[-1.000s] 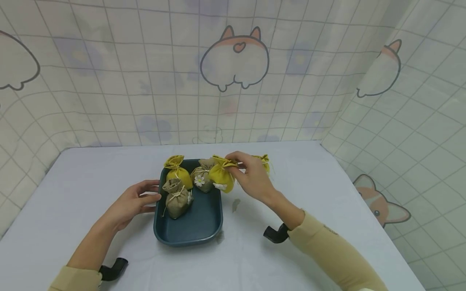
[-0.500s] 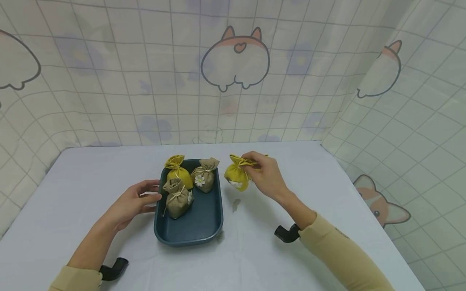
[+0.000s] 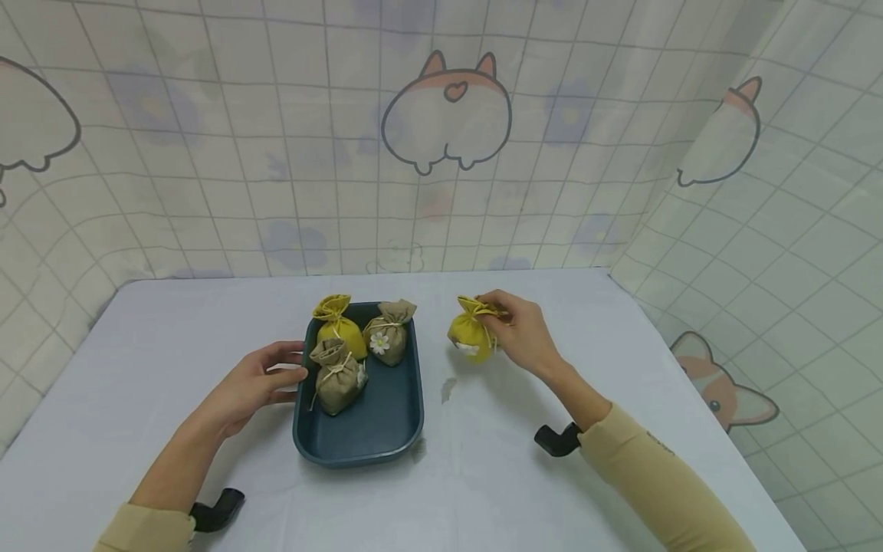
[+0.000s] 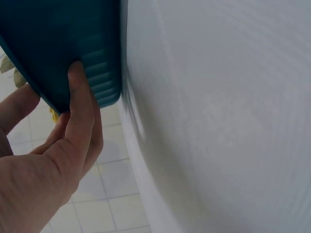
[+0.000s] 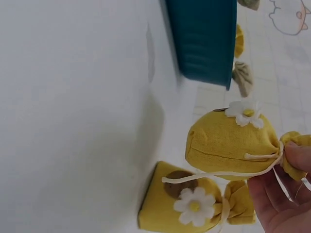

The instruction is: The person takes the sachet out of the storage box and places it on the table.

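Note:
My right hand (image 3: 520, 330) pinches the gathered neck of a yellow drawstring pouch (image 3: 471, 328), holding it right of the tray. A white daisy and a loose cord show on that pouch (image 5: 218, 150) in the right wrist view. Below it stands a second yellow pouch (image 5: 163, 206) with a daisy, hidden behind my hand in the head view. My left hand (image 3: 255, 383) touches the left side of a dark teal tray (image 3: 386, 437), its fingers relaxed against the outer wall. Inside sit a yellow pouch (image 3: 343, 333) and two tan pouches, one front left (image 3: 338, 389), one back right (image 3: 393, 337).
A white cloth (image 3: 483, 475) covers the table. Small greyish stains (image 3: 448, 389) mark it right of the tray. Behind and to the right hangs a tiled-pattern curtain (image 3: 552, 192) with cartoon dogs. Black wrist mounts (image 3: 559, 441) jut from both sleeves.
My right hand has carried the yellow pouch rightward, from overlapping the tray's right edge to a spot well right of it. The left hand and the tray have stayed put.

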A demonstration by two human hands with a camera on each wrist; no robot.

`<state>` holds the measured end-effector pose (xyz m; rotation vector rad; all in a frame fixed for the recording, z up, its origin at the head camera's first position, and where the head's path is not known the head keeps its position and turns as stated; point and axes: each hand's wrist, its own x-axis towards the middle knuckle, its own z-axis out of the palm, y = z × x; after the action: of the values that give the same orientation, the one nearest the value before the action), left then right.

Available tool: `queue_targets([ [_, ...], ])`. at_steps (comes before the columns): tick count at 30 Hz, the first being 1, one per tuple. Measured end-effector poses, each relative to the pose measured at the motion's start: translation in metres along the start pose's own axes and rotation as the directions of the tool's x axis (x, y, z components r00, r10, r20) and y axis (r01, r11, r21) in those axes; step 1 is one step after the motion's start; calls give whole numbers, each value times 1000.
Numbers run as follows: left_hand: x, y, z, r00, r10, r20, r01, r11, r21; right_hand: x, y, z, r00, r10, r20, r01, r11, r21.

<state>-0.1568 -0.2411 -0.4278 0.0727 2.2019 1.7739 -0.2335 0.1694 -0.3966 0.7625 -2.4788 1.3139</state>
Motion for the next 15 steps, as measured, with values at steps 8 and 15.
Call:
queue_targets([
  [8, -1, 0, -1, 1000, -9, -2, 9, 1000, 8, -1, 12, -1, 998, 54, 27, -54, 999, 1],
  [15, -2, 2, 1, 1000, -2, -1, 2, 1000, 2, -3, 20, 1, 992, 118, 51, -118, 993, -16],
])
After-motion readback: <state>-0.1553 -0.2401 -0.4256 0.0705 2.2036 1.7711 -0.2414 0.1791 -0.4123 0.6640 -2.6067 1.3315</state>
